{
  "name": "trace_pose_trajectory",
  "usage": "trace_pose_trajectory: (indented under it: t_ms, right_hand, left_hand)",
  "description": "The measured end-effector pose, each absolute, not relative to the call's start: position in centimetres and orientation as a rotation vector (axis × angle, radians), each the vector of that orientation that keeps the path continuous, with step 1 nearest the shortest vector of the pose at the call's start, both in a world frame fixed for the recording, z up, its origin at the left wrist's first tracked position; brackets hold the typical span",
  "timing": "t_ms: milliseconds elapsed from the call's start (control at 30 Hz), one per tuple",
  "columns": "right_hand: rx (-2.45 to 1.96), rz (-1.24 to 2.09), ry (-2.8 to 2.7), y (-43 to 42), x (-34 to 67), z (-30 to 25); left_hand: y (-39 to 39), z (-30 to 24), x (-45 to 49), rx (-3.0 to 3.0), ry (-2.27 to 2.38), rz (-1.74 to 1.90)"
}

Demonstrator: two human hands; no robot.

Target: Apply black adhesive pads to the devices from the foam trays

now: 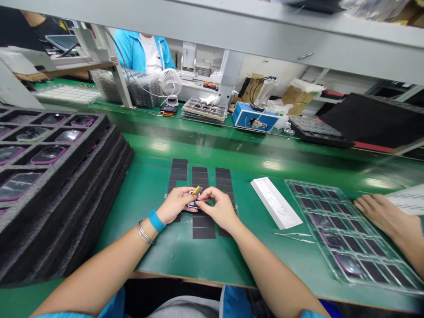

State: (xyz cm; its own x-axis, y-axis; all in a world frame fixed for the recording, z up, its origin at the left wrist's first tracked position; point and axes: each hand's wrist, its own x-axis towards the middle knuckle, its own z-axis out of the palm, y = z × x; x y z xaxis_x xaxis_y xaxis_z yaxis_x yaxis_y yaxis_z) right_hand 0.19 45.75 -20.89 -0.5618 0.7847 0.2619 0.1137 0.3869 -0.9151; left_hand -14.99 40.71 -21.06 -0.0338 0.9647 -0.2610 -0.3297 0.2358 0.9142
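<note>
My left hand point(175, 204) and my right hand point(219, 208) meet over the green mat, fingers pinched around a small white-and-dark part point(193, 201) with a yellow tab point(197, 190) sticking up from it. Both hands hover just above rows of black rectangular pads point(200, 174) laid out on a clear sheet. My left wrist wears a blue band and thin metal bangles.
Stacked black foam trays point(71, 176) with purple-rimmed parts fill the left. A white strip point(274, 202), tweezers point(293, 237) and a clear compartment tray point(351, 238) lie right. Another person's hand point(380, 212) rests at that tray's far edge. A conveyor, fan and blue device stand behind.
</note>
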Motion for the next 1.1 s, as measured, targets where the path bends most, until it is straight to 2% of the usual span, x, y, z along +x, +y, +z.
trace_pose_trajectory:
  t_ms: [333, 567, 633, 800, 1100]
  right_hand:
    - [-0.752, 1.018, -2.034, 45.6, 0.0, -21.3]
    - [-0.686, 0.625, -2.129, 45.1, -0.3, -21.4]
    - [-0.762, 0.708, -2.048, 45.4, -0.2, -21.5]
    - [-0.855, 1.222, -1.842, 46.8, 0.0, -21.8]
    - [-0.849, 1.258, -1.856, 46.5, 0.0, -21.9]
  left_hand:
    - [40.8, -21.2, -15.0, 0.731, 1.136, 1.196]
    - [40.7, -21.2, -15.2, 0.714, 1.14, 1.215]
    - [40.6, -21.1, -15.2, 0.716, 1.132, 1.2]
    - [40.7, -21.0, -15.2, 0.712, 1.08, 1.123]
    - [40.5, -20.9, -15.2, 0.723, 1.054, 1.066]
